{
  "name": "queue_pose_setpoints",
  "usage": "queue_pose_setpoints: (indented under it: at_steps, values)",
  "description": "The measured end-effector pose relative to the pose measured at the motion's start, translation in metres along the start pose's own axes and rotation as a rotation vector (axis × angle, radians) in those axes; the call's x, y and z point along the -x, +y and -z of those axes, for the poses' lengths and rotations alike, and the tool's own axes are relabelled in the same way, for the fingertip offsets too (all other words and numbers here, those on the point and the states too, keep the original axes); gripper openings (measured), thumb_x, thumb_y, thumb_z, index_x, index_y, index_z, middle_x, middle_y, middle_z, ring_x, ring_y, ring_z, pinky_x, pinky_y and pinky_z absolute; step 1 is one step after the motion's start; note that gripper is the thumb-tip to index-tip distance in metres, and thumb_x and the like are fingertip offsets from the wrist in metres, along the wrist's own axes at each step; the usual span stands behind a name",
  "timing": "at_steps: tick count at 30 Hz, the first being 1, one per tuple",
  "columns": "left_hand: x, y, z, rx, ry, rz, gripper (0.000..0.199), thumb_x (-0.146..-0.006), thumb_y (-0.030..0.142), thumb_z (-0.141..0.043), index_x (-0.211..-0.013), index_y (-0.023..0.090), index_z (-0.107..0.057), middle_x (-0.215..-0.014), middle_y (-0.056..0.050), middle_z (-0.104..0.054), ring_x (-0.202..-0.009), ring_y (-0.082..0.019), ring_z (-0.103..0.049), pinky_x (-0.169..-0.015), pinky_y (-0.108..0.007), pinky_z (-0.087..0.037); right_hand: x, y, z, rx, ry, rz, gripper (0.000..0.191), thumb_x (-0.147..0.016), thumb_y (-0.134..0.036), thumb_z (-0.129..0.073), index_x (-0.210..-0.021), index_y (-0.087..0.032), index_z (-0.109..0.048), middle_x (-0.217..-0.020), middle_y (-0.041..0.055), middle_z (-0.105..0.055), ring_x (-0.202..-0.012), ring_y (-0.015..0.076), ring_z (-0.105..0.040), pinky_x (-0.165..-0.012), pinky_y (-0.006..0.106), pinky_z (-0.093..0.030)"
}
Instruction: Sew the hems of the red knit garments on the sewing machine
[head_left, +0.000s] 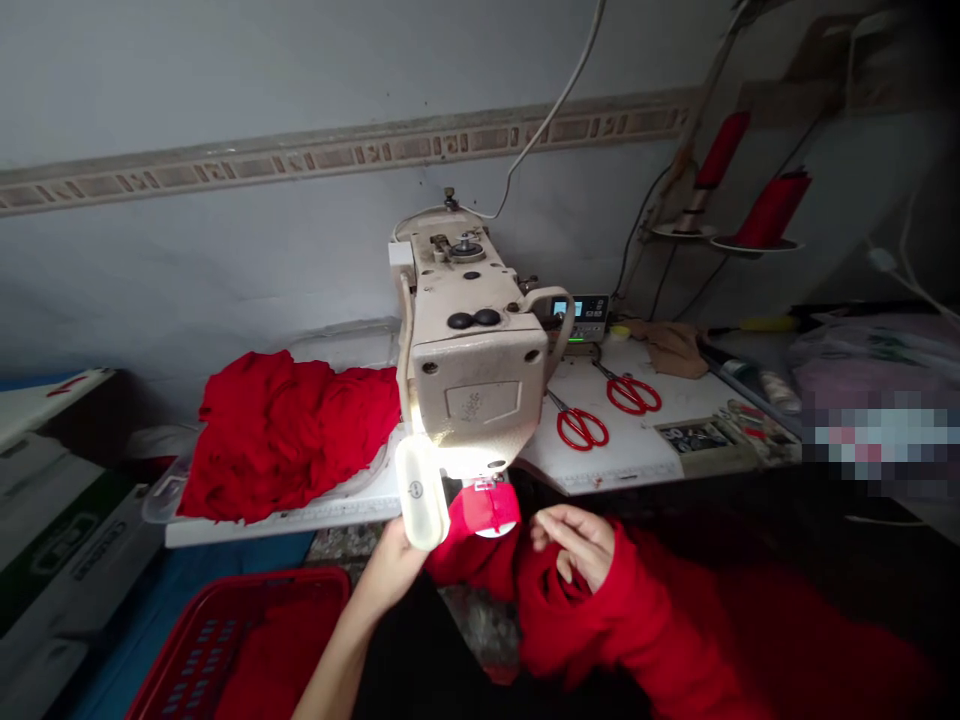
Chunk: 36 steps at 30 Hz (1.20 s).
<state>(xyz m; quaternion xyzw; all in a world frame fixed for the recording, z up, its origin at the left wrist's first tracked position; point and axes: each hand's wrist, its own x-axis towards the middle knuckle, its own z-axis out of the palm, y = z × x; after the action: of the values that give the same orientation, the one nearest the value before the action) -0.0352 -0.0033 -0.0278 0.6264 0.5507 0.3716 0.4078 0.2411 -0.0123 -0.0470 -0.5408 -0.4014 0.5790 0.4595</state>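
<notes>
Where a lamp (422, 495) overlaps left hand (396, 562) (fingers unclear), right fingers (570, 535) half-curled, scissors (582, 429) beyond.

The left hand (396, 562), fingers hidden behind the lamp (422, 495), is at red cloth (487, 508) under the sewing machine (480, 390). The right hand (581, 543) hovers beside, fingers bent. Scissors (574, 412) and a red heap (285, 430) lie on the counter (637, 445).

Bare left hand (397, 558), bare forearm (343, 645), bare right hand (581, 543) edged with red cloth (649, 610), unclear if sleeve
</notes>
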Motion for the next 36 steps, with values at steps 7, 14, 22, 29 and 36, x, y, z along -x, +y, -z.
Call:
queue_pose_setpoints:
  at_steps: [7,14,22,29,36]
  values:
    - [0.007,-0.006,0.020,0.205,0.169,0.073,0.028,-0.082,0.043,-0.078,-0.086,0.015,-0.076,-0.076,-0.006,-0.076,-0.072,-0.022,-0.069,-0.075,-0.032,-0.059,0.022,0.022,-0.028,0.086,-0.175,-0.059,0.046,-0.078,-0.061,-0.076,-0.077,-0.014,-0.073,-0.052,0.0021,-0.064,-0.042,0.0115,-0.054,-0.041,0.022,-0.040]
    - [0.024,0.002,-0.013,0.268,0.091,0.113,0.032,-0.088,0.045,-0.073,-0.079,0.014,-0.072,-0.072,-0.003,-0.071,-0.067,-0.019,-0.064,-0.066,-0.028,-0.053,0.035,0.004,-0.046,0.144,-0.302,0.166,0.053,-0.065,-0.048,-0.091,-0.108,-0.019,-0.081,-0.101,0.0111,-0.079,-0.065,0.0155,-0.066,-0.051,0.022,-0.048]
    - [0.043,0.021,-0.009,0.288,-0.315,-0.090,0.016,-0.088,0.030,-0.076,-0.080,0.016,-0.076,-0.080,-0.006,-0.070,-0.075,-0.019,-0.064,-0.068,-0.027,-0.047,0.056,-0.017,-0.041,0.220,-0.519,-0.019,0.043,-0.089,-0.054,-0.068,-0.069,-0.015,-0.074,-0.052,0.0016,-0.061,-0.042,0.0108,-0.049,-0.040,0.023,-0.033]
    - [0.041,0.040,-0.019,0.052,-0.604,-0.112,0.022,-0.088,0.039,-0.075,-0.087,0.016,-0.076,-0.075,-0.001,-0.068,-0.067,-0.014,-0.055,-0.063,-0.023,-0.041,0.054,-0.018,-0.030,0.527,-0.644,-0.099,0.030,-0.070,-0.043,-0.087,-0.061,-0.018,-0.073,-0.043,-0.0054,-0.050,-0.038,0.0067,-0.037,-0.038,0.021,-0.020]
    - [0.043,0.024,-0.016,0.162,-0.333,0.073,0.026,-0.095,0.040,-0.066,-0.090,0.015,-0.071,-0.064,0.004,-0.052,-0.059,-0.011,-0.045,-0.056,-0.022,-0.033,0.040,-0.007,-0.016,0.338,-0.399,0.003,0.037,-0.081,-0.053,-0.077,-0.078,-0.016,-0.082,-0.057,0.0021,-0.065,-0.044,0.0111,-0.051,-0.042,0.022,-0.035]
